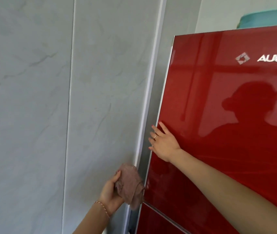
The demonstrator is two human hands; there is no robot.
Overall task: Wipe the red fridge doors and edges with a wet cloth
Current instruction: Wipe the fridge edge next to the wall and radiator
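— Both hands are up at the fridge's left edge; the left hand (111, 191) curls its fingers round a crumpled brownish cloth (130, 184), pressed to the grey side of the fridge (148, 132), just left of the silver trim.

— And the right hand (163, 142)?

— Above the left; fingers straight and spread, palm flat on the upper red door (218, 107), fingertips reaching past its edge; a lower door (153, 222) begins just below the cloth; a grey marbled wall (33, 98) stands left of both hands.
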